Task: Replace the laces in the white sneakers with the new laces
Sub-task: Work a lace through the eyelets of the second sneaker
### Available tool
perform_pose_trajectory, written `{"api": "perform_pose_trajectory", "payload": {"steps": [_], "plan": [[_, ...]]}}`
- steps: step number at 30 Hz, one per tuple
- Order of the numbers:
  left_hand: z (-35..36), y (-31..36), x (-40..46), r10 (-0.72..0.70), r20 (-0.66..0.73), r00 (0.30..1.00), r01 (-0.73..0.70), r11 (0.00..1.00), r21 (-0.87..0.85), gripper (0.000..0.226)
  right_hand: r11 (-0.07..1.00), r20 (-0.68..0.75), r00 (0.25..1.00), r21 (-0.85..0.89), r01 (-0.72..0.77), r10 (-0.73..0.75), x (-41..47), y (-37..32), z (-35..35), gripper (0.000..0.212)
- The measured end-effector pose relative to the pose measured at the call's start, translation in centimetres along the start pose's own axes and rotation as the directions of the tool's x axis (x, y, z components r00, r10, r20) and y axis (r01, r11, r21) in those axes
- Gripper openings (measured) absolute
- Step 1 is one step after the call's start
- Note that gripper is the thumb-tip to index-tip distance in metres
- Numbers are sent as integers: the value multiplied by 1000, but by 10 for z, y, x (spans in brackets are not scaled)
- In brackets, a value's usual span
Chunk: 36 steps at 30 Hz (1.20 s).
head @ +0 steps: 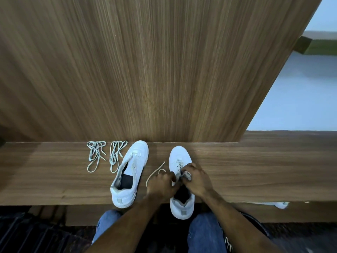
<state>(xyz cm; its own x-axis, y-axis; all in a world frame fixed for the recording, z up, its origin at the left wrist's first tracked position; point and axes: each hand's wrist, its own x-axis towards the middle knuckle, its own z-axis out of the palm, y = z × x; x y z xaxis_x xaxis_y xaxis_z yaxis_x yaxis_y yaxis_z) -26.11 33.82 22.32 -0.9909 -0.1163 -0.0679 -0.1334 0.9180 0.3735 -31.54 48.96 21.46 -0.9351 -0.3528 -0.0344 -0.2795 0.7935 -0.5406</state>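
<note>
White leather of the right sneaker (pixel 179 157) shows between both hands, which meet over its upper eyelets: the left hand (pixel 161 183) pinches a lace (pixel 155 172) that loops out to its left, and the right hand (pixel 196 179) curls on the tongue or the lace's other side, it is not clear which. The person seems to be pulling the old lace out, so the next move needs drawing it free eyelet by eyelet. Two loose lace bundles (pixel 105 155) wait beyond the left sneaker (pixel 130 172), well apart from the hands.
</note>
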Motion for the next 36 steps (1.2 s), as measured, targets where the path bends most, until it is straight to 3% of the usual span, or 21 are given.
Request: {"api": "perform_pose_trajectory", "payload": {"steps": [2,7,8,10,12,14,16,17,19,21,23,28,30,33,36], "plan": [[5,8,-2,-64,26,998,64,998,7,37,990,3,998,-131,59,-59,-1,-1,0,26],[5,6,-5,-187,4,982,186,979,-87,27,960,-130,972,-230,161,-194,4,-2,-7,16],[5,5,-4,-204,18,979,205,973,-106,28,982,-191,973,-164,96,-127,6,-1,-11,14],[2,5,-4,-236,44,971,239,962,-130,29,988,-320,941,141,-68,111,11,1,-20,13],[3,5,-3,-245,51,968,250,960,-129,28,884,-401,850,445,-145,341,20,5,-31,16],[3,7,-3,-250,49,967,254,958,-131,28,736,-440,730,665,-126,523,26,6,-47,16],[2,8,-3,-262,47,964,266,953,-146,27,649,-473,640,759,-51,605,32,10,-65,15],[2,8,-3,-273,49,961,278,948,-156,27,664,-474,660,746,-50,583,34,15,-71,15],[3,8,-3,-284,44,958,287,945,-157,27,766,-395,799,631,-123,453,36,22,-77,17],[5,9,-3,-288,39,957,291,945,-151,28,911,-261,908,341,-232,329,31,26,-70,13],[7,8,-2,-283,26,959,283,946,-155,29,979,-191,961,67,-193,203,19,24,-54,27],[8,5,-5,-288,21,958,286,940,-183,32,984,6,993,-136,-113,115,-14,-6,-3,34],[7,4,-5,-303,35,952,303,929,-214,32,978,-20,986,-129,-167,166,-18,-10,8,26],[6,-1,-6,-311,50,949,312,905,-288,28,946,-102,944,119,-300,312,-13,-4,12,20],[8,-7,-7,-359,114,927,373,833,-409,23,840,-49,886,349,-417,460,-6,4,10,15]]}}
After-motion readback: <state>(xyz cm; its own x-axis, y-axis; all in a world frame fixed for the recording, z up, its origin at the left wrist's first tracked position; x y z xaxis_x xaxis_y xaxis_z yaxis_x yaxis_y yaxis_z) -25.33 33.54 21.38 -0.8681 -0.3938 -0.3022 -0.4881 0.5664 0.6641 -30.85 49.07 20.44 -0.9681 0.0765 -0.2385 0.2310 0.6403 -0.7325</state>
